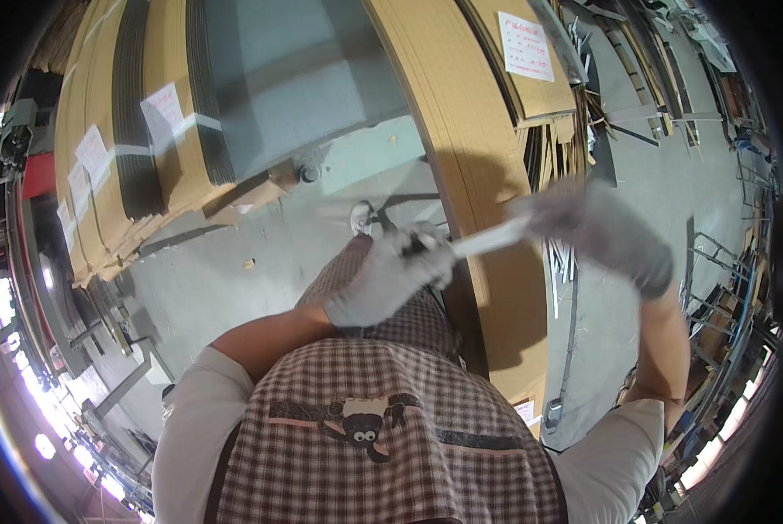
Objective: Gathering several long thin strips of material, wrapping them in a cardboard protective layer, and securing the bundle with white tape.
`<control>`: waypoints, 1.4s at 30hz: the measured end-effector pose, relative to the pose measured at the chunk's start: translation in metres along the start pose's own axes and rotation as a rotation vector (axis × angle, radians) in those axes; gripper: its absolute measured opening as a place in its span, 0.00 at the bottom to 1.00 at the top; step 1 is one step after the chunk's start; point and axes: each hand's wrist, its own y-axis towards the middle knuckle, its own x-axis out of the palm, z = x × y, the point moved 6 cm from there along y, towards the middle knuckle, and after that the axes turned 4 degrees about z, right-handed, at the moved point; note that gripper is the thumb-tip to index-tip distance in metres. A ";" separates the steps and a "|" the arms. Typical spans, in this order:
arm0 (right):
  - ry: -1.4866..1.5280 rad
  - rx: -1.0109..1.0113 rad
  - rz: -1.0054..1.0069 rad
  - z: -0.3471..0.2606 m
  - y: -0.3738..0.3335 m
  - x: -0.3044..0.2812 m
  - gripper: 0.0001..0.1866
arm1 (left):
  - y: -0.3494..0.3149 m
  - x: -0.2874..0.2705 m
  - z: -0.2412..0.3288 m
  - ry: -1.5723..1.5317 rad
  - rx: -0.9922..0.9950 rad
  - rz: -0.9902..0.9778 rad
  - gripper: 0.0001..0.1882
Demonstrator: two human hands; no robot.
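Note:
A white strip point(492, 240) is stretched between my hands, over the edge of a long stack of brown cardboard point(461, 105). My left hand point(391, 278), in a grey glove, is closed on the strip's left end. Something small and dark point(419, 253) shows at its fingers, too blurred to name. My right hand point(592, 231), also gloved, is raised over the stack's right side and smeared by motion. The strip's other end runs into its fingertips, which look closed on it. The stack's top lies below both hands, with a shadow across it.
Strapped cardboard bundles point(138, 113) with paper labels stand at the left. A second cardboard stack point(540, 92) carries a labelled sheet point(527, 45) at the upper right. Beside it are loose strips point(562, 271) and offcuts. A shoe point(362, 217) rests on the grey floor point(199, 271).

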 end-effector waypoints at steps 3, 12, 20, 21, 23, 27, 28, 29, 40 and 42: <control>-0.147 0.386 0.113 0.103 0.000 -0.023 0.15 | 0.039 -0.053 -0.046 -0.024 0.103 0.133 0.07; 0.647 0.442 0.629 0.137 0.015 0.067 0.16 | 0.146 -0.062 -0.094 0.406 0.076 -0.156 0.26; -0.388 0.200 0.710 0.016 0.027 0.081 0.23 | 0.056 -0.081 -0.026 0.285 -0.156 0.197 0.18; -0.387 0.201 0.717 0.013 0.028 0.081 0.24 | 0.047 -0.054 0.010 0.314 0.183 0.083 0.12; -0.311 0.178 0.625 0.010 0.025 0.072 0.29 | 0.040 -0.010 0.041 0.434 0.582 -0.005 0.10; 0.671 0.198 0.468 0.010 0.005 0.016 0.33 | 0.070 0.049 0.051 0.809 0.619 0.010 0.19; 0.455 0.292 0.320 0.002 0.007 0.009 0.30 | 0.072 0.055 0.048 0.805 0.608 0.008 0.19; 0.239 0.377 0.167 0.002 0.007 0.011 0.27 | 0.074 0.056 0.054 0.959 0.739 0.133 0.24; -0.297 0.586 0.359 0.091 -0.002 0.009 0.13 | 0.090 0.056 0.058 1.218 0.948 0.283 0.51; -0.781 0.461 0.304 0.135 0.001 0.027 0.09 | 0.084 0.064 0.056 1.232 0.984 0.255 0.50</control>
